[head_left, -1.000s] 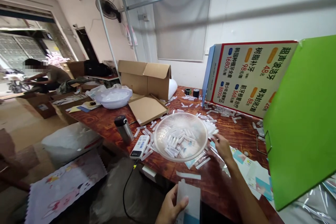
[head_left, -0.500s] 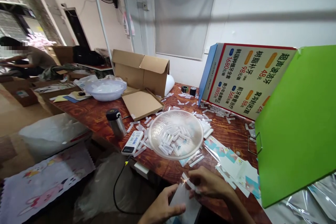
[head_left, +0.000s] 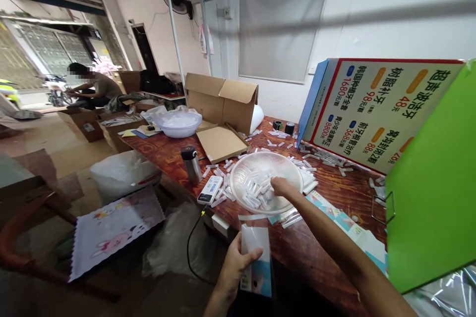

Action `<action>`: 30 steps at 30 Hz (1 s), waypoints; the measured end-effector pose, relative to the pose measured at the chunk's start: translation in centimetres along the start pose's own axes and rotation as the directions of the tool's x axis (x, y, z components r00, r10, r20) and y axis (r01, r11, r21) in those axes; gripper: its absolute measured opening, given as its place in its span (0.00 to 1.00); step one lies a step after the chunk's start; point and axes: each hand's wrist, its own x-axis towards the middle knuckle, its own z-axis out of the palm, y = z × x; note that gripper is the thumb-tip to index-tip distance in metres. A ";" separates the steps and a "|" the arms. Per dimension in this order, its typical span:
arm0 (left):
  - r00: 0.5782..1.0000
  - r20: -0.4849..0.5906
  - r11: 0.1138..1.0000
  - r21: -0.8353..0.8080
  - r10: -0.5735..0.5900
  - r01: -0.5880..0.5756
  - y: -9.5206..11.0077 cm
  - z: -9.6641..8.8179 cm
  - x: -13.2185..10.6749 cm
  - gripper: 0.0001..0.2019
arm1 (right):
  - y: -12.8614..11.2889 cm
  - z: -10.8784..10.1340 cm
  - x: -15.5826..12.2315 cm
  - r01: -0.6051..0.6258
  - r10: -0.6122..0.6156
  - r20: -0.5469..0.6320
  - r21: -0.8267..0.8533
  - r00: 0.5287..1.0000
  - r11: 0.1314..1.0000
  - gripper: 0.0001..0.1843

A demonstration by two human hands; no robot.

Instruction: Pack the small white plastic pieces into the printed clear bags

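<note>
- The left hand [head_left: 235, 261] gripped a packet [head_left: 256, 237] by the table's [head_left: 293, 242] near edge, its long axis running toward the bowl [head_left: 284, 162].
- Tubes [head_left: 253, 201] lay in the bowl, beyond the packet.
- The right hand [head_left: 281, 186], apart and nearer the tubes, reached in; its grip was unclear.

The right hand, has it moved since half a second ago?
Yes, forward: the right hand was on the near side of the translucent plastic basin, and now reaches over the pieces inside.
</note>
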 end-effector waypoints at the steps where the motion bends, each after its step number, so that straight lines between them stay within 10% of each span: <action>1: 1.000 -0.004 1.000 0.027 0.011 -0.011 0.0 0.0 0.1 0.34 | 0.3 -0.2 -0.8 0.018 -0.018 -0.007 0.017 1.000 1.000 0.18; 5: 0.997 0.074 0.993 0.117 0.009 -0.018 0.2 0.7 0.7 0.36 | 1.6 0.0 -6.4 0.170 -0.182 -0.020 0.469 0.983 0.867 0.23; 8: 0.973 0.218 0.987 0.154 -0.072 0.039 0.2 2.0 1.0 0.36 | 2.3 2.1 -12.1 0.183 -0.263 -0.069 0.881 0.962 0.436 0.24; 17: 0.834 0.458 0.939 0.290 -0.307 0.186 -1.9 6.5 0.9 0.37 | 5.0 8.3 -22.9 0.190 0.213 -0.181 0.981 0.960 -0.025 0.19; 24: 0.819 0.447 0.878 0.458 -0.361 0.136 -3.8 7.9 0.6 0.35 | 7.9 9.8 -27.3 0.172 -0.015 -0.174 0.956 0.985 0.237 0.16; 30: 0.723 0.535 0.877 0.430 -0.438 0.214 -4.5 8.5 -0.1 0.36 | 8.2 10.3 -28.4 0.108 0.049 -0.119 0.978 0.992 0.177 0.20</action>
